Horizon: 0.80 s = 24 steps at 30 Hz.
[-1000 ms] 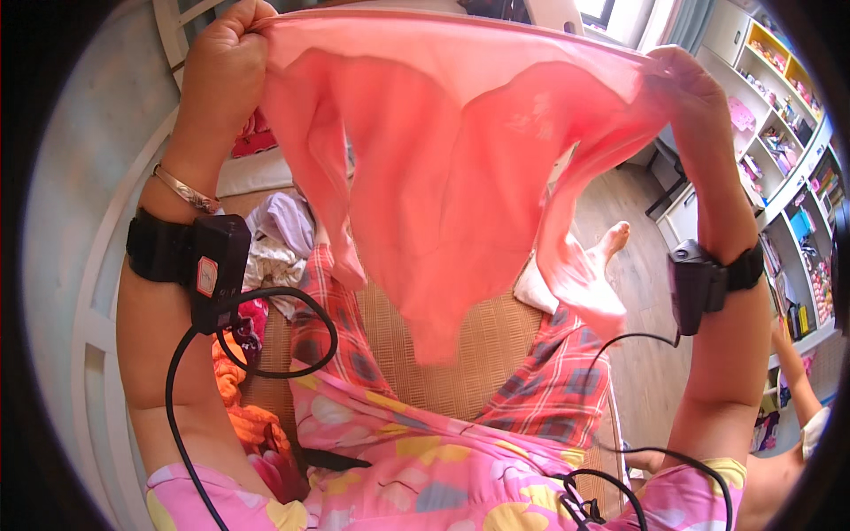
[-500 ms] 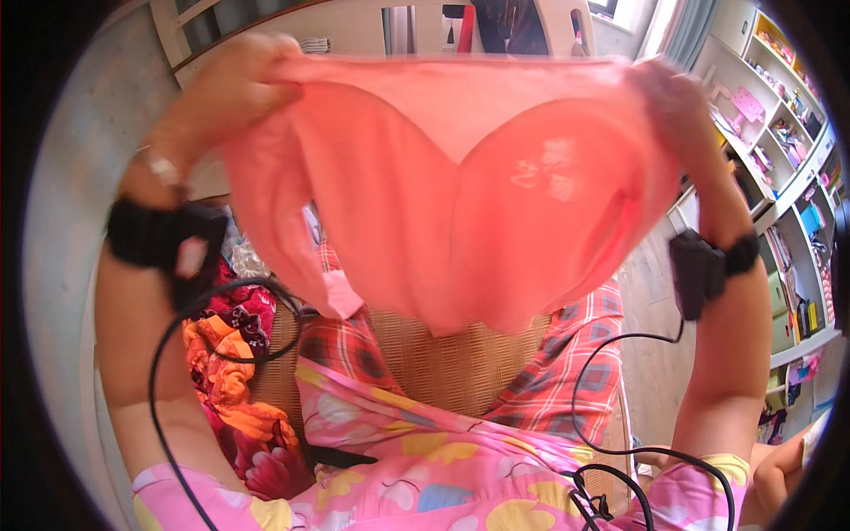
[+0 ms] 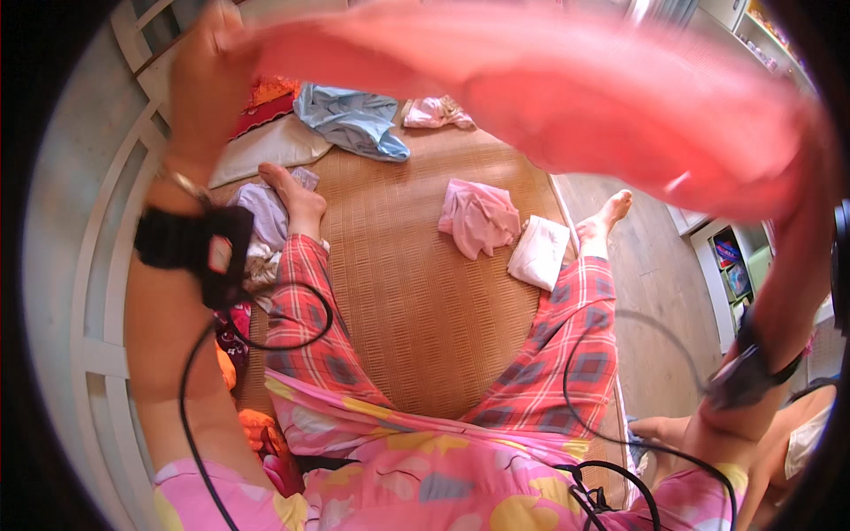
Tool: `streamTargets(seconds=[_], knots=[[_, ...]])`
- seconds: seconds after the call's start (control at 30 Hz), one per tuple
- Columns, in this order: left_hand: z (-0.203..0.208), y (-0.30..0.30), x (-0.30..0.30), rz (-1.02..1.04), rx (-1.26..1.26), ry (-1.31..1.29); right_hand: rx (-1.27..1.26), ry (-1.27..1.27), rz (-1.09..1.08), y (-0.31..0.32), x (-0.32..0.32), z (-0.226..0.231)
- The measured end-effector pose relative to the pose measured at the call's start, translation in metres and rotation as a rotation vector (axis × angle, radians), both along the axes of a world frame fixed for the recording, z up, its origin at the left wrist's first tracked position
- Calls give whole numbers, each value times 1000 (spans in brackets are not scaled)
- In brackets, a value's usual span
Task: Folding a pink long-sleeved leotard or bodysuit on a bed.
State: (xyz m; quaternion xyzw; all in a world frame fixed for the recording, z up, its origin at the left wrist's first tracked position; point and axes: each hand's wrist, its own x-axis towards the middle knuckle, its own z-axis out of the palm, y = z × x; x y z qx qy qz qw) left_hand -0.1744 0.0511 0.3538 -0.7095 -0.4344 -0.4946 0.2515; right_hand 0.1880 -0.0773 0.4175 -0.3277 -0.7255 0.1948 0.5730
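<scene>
In the head view, the left grip (image 3: 208,66) is closed around one end of a coral-pink garment (image 3: 549,97), which stretches raised and motion-blurred across to the right grip (image 3: 816,146). That grip, too blurred to make out fingers, holds up the opposite end, lower than the left. Below and between both grips, a crumpled pink cloth (image 3: 478,217) lies on a woven mat (image 3: 407,310), just beside a folded white cloth (image 3: 539,253). Right of the left grip and slightly below lies a light-blue cloth (image 3: 354,119); farther beneath that grip, a lavender cloth (image 3: 261,212).
</scene>
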Motion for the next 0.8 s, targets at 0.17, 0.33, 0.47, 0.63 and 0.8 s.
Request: streamTargets(seconds=[0.17,0.33,0.47,0.63,0.8], knots=[[-175,-13,-44,117,-373,248,-249,-361,518,29,-37,-178],[-278,-40,-46,289,-993,690,-683,-903,839,-3,-67,-300],[-285,-68,-44,326,-1184,673,-850,-978,896,11,-63,-301],[-292,-59,-13,80,-1130,392,-1098,-548,402,90,-11,-330],[-310,-50,15,-150,-1270,160,-1233,-42,-172,176,54,-342]])
